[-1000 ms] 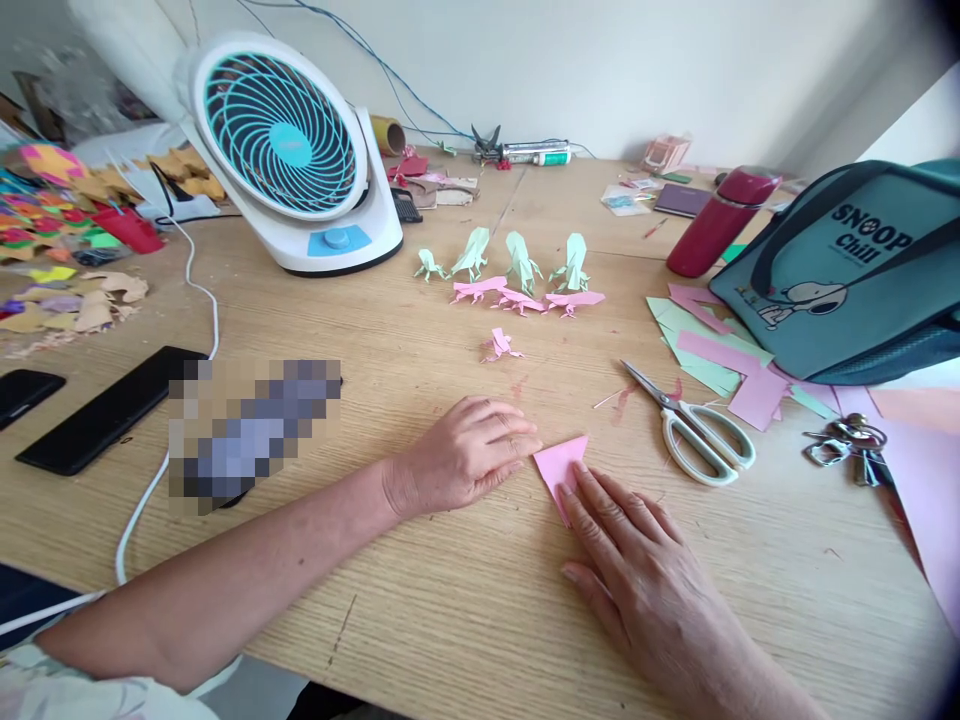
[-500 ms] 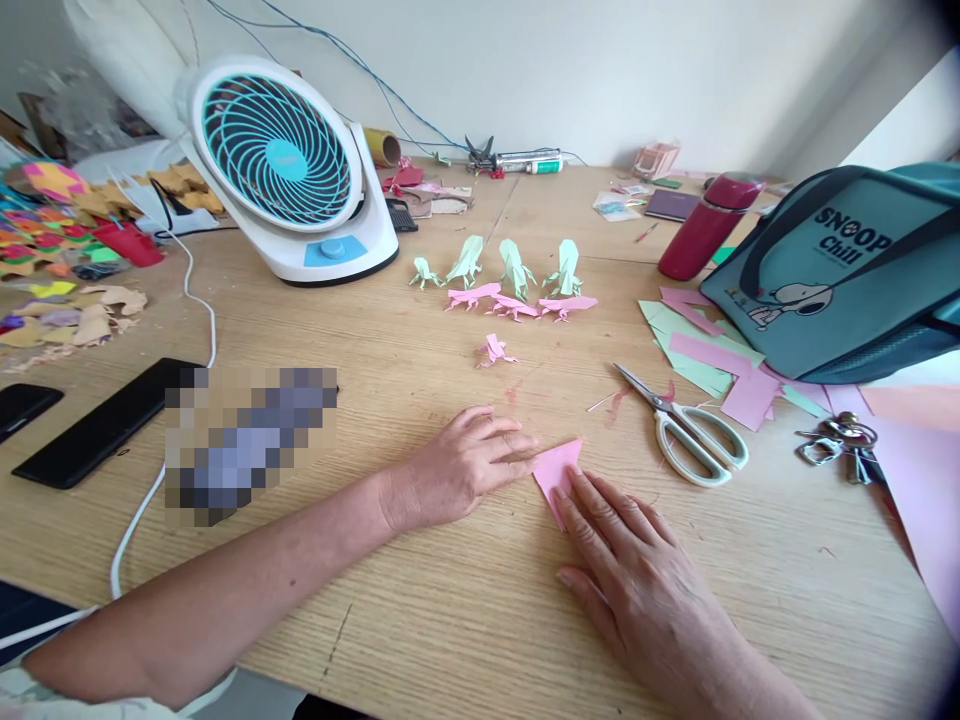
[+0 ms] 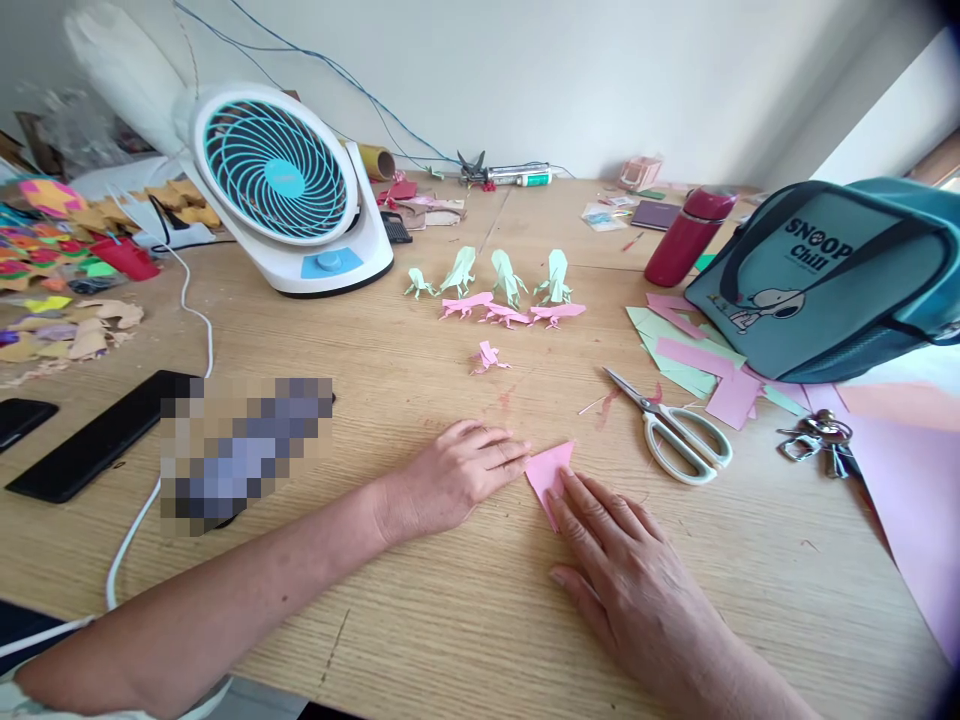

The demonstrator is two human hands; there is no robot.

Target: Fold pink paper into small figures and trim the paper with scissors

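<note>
A small folded piece of pink paper (image 3: 549, 472), with a pointed top corner, lies flat on the table. My right hand (image 3: 626, 570) rests on its right side, fingers stretched out flat and covering part of it. From the left, my left hand (image 3: 457, 475) lies palm down with its fingers extended, the tips at the paper's left corner. Beyond the hands sits a small pink origami figure (image 3: 489, 357). Behind it stand pink folded paper animals (image 3: 506, 315) and several light green ones (image 3: 507, 275). White-handled scissors (image 3: 682, 440) lie partly open to the right.
A white fan (image 3: 281, 180) stands at the back left. Pink and green paper strips (image 3: 701, 360) lie by a teal bag (image 3: 832, 300) and a red flask (image 3: 688, 240). Keys (image 3: 821, 435) and pink sheets (image 3: 892, 500) are at right. A white cable (image 3: 201, 315) crosses the left side.
The camera view has shifted slightly, so the scene sits a little further left and lower. Both hands keep nearly the same place at the pink paper.
</note>
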